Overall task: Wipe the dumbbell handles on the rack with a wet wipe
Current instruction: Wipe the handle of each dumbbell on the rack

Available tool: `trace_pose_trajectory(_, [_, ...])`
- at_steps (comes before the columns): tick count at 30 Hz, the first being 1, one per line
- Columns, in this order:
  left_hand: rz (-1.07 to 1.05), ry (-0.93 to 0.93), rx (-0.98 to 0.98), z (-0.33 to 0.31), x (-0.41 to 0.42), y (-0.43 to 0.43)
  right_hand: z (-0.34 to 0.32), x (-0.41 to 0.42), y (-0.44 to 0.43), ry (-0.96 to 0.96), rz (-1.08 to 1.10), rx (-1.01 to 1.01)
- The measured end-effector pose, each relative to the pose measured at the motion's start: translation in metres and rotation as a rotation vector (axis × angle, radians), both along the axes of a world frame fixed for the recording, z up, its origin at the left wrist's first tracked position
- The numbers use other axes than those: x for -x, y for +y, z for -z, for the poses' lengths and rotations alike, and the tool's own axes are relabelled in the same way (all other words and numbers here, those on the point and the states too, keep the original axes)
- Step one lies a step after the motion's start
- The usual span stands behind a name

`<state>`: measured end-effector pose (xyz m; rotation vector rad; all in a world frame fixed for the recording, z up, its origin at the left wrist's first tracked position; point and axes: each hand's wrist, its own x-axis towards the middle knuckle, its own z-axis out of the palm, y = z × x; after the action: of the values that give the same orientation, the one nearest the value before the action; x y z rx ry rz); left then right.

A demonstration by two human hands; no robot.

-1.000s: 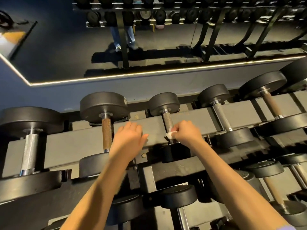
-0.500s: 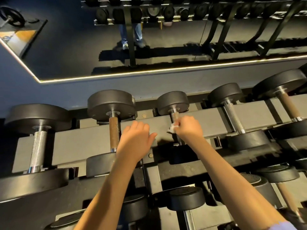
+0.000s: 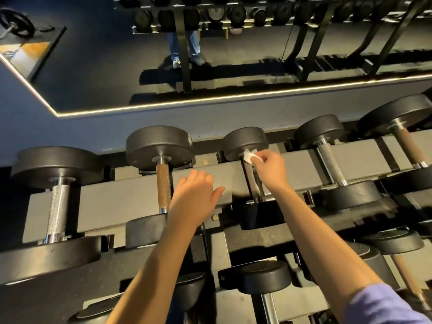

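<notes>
My right hand (image 3: 271,169) pinches a small white wet wipe (image 3: 249,157) against the far end of a knurled steel handle (image 3: 255,183), just under the far weight head (image 3: 244,142) of the middle dumbbell. The bare lower part of that handle shows below my hand. My left hand (image 3: 194,195) lies flat with straight fingers on the grey rack rail (image 3: 121,197), between a rusty brown handle (image 3: 163,187) and the one under the wipe. Two more handles, a silver one (image 3: 330,163) and a brown one (image 3: 410,149), sit to the right.
A large dumbbell with a silver handle (image 3: 57,206) sits at the far left. Lower tiers hold more dumbbells (image 3: 266,277). A mirror behind the rack reflects a person's legs (image 3: 183,46) and other racks. A lit strip (image 3: 233,95) edges the mirror.
My right hand has slid the wipe up the handle from its near part to the far end by the weight head. My left hand has stayed on the rail.
</notes>
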<state>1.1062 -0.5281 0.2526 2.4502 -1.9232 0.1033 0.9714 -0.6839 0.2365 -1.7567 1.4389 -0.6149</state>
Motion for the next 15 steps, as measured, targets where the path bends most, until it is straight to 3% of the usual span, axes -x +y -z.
trace_pose_trajectory(10, [0.024, 0.025, -0.027, -0.003, 0.0, 0.001, 0.004, 0.034, 0.013, 0.358, -0.211, -0.102])
trace_pose_trajectory(13, [0.064, 0.067, 0.02, -0.008, 0.002, 0.006, -0.004, 0.041, 0.016, 0.361, -0.245, -0.097])
trace_pose_trajectory(15, [0.059, 0.201, 0.043, -0.012, 0.009, 0.004, -0.006, 0.053, 0.019, 0.302, -0.196, -0.071])
